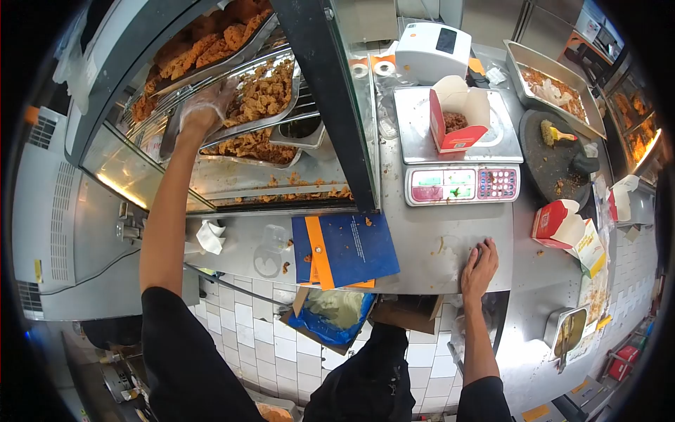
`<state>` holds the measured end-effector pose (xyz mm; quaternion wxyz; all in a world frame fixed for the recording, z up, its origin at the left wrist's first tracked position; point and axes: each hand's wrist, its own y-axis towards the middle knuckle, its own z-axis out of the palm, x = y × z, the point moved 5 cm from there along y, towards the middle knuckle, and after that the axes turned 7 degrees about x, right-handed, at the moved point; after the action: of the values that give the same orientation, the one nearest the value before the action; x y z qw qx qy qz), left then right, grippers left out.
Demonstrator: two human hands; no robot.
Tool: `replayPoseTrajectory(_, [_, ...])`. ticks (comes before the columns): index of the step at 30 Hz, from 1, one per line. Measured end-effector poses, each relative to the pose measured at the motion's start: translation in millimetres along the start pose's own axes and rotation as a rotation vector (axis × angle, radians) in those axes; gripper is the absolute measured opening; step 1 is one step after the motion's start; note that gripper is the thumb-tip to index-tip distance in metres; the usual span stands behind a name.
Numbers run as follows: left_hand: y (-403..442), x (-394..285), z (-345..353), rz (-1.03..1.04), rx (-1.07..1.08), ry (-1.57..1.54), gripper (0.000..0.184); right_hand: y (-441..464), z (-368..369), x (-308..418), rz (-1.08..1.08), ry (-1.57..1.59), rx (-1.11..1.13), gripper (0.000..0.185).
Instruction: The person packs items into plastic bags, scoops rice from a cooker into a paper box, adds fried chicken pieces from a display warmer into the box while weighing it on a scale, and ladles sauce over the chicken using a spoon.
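My left hand (204, 112), in a clear plastic glove, reaches inside the glass display case (356, 105). It is over the left part of a metal tray (294, 98) of small fried chicken pieces (264, 95); its fingers are blurred, so their grip is unclear. On the steel counter (422, 243) my right hand (479, 267) lies flat and bare, holding nothing. Beyond it stands a digital scale (461, 184) with an open red and white food box (458, 133) on its plate. Some brown food shows inside the box.
Larger fried chicken (211, 53) fills an upper tray. A blue folder (362, 246) lies at the counter's front edge. To the right are a mortar (538, 158) with a brush (557, 133), a metal pan (524, 60) and another red box (552, 224). A lined carton (337, 309) stands below.
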<state>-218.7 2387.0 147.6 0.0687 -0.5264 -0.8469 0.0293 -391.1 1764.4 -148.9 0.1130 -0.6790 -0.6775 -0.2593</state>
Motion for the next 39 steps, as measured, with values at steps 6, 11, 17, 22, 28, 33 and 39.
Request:
replayPoseTrajectory(6, [-44.6,-0.4,-3.0,0.321,-0.083,-0.092,0.038,-1.3,-1.7,1.7,-0.011,0.005,-0.012,0.025])
replayPoseTrajectory(11, [-14.4,40.1,32.3,0.431,0.075,-0.467,0.048,-1.2,-4.6,3.6,-0.02,0.011,-0.014,0.025])
replayPoseTrajectory(17, [-43.0,21.7,-2.8,0.102,-0.085,-0.184,0.063,-3.2,-4.9,1.5,-0.01,0.018,-0.025,0.024])
replayPoseTrajectory(22, [-53.0,30.1,7.6,0.204,-0.44,-0.319,0.059,-2.6,-7.9,3.6,-0.018,0.026,-0.03,0.022])
replayPoseTrajectory(28, [-101.9,0.0,-13.1,0.544,-0.852,0.149,0.029,-1.2,-8.3,1.3,-0.027,0.012,-0.036,0.022])
replayPoseTrajectory(33, [-119.2,-4.0,-26.6,0.722,-1.102,0.191,0.031,-0.8,-9.9,10.9,-0.026,0.039,-0.063,0.02])
replayPoseTrajectory(39, [-135.3,25.8,-29.1,0.49,-1.058,0.181,0.033,-1.6,-5.9,-3.9,0.005,0.043,-0.055,0.022])
